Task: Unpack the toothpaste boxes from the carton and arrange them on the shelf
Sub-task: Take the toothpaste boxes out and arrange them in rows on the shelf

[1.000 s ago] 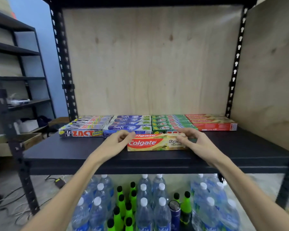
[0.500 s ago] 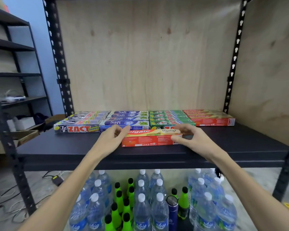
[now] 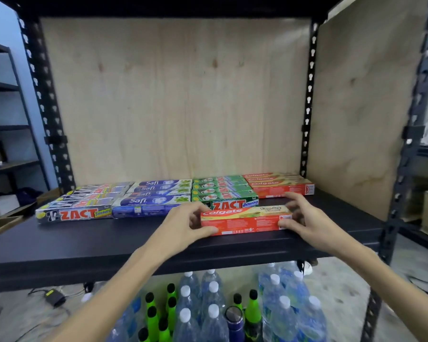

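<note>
Both grips pinch Colgate box [image 3: 246, 219] ends: left hand [image 3: 183, 224], right hand [image 3: 304, 222]; fingers curled; forearms outstretched over shelf [image 3: 84, 245].

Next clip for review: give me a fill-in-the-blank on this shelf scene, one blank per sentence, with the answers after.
1. Both hands hold one red box printed with the brand ____.
2. The left hand grips the box's ____ end, the right hand the other.
3. The blue Safi boxes lie between two groups of boxes branded ____.
4. Under the shelf stand clear bottles with ____ caps.

Missing words: Colgate; left; ZACT; white
</note>
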Demonstrator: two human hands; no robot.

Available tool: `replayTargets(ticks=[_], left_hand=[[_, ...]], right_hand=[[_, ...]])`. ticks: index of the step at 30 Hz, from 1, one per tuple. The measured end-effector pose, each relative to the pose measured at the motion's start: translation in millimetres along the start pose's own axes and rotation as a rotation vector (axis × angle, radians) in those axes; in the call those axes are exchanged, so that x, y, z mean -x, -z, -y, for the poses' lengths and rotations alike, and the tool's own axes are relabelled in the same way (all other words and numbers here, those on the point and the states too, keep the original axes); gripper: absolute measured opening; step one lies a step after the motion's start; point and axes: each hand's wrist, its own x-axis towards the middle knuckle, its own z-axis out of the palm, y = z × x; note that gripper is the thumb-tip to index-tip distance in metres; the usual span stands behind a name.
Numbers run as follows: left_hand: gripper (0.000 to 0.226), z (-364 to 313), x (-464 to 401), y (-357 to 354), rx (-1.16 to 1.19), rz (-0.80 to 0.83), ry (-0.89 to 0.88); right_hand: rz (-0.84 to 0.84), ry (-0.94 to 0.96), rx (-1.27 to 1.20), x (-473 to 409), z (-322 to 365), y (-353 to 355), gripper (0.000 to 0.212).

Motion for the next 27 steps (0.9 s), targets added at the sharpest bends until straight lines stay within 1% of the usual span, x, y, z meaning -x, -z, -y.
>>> replayTargets(ticks=[4, 7, 11, 14, 16, 19, 22, 25, 27], left_hand=[[0.051, -34, -27, -42, -0.108, 0.036, -0.123], [0.052, -51, -44, -63, -0.180, -0.001, -0.152], [0.055, -60, -64, -78, -0.276, -0.030, -0.141], [0.056, -63, -68, -88, -0.322, -0.076, -0.155], [0.057, -62, -69, -94, -0.322, -0.110, -0.154], [0.055, -63, -75, -99, -0.350, -0.116, -0.145], [0.055, -65, -84, -102, -0.385, -0.118, -0.163], [0.066, -67, -97, -107, -0.386, -0.111, -0.139], [0.069, -69, -103, -111, -0.370, -0.132, -0.104]], right_hand=[[-0.066, -0.048, 0.061, 14, -35, 39, 0.071], [-0.079, -0.077, 0.089, 16, -48, 56, 0.069], [-0.064, -0.060, 0.160, 10, -58, 67, 0.082], [-0.056, -0.097, 0.143, 5, -60, 70, 0.090], [-0.059, -0.099, 0.141, 1, -64, 71, 0.090], [-0.067, -0.087, 0.127, -6, -68, 74, 0.089], [-0.071, -0.085, 0.116, -14, -72, 76, 0.092], [-0.083, -0.117, 0.076, -19, -78, 77, 0.091], [-0.084, -0.117, 0.051, -23, -83, 75, 0.089]])
